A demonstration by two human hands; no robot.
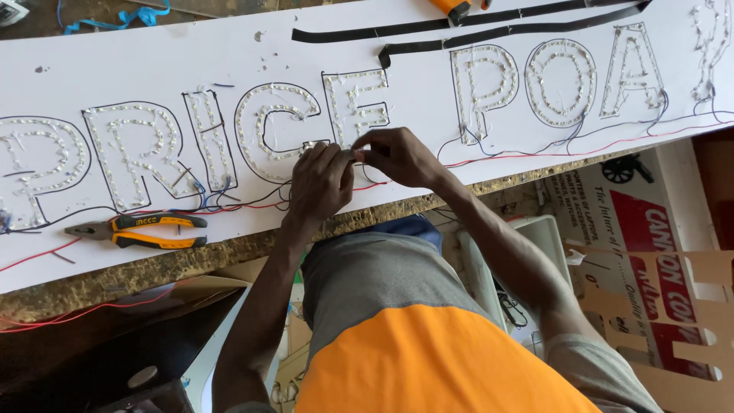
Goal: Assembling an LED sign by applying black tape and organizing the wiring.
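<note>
**Two hands pinch a small part on the white board**

The board (191,57) lies flat on the bench, so the little lights stay in their letter shapes. The left hand (321,183) and right hand (397,155) meet by the wires (252,205), fingers pinched tight on a tiny light piece (353,155). Pliers (145,229) wait nearby.

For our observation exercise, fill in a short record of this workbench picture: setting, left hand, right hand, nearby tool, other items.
Setting: long white sign board on a speckled workbench edge, its outlined letters filled with small LED modules
Left hand: left hand pinching a small part at the board's lower edge; too small to identify
Right hand: right hand pinching the same spot, fingertips meeting the left
Nearby tool: orange-handled pliers lying on the board, left of the hands
Other items: red and black wires along the letters' bases; black strips at the top
</note>
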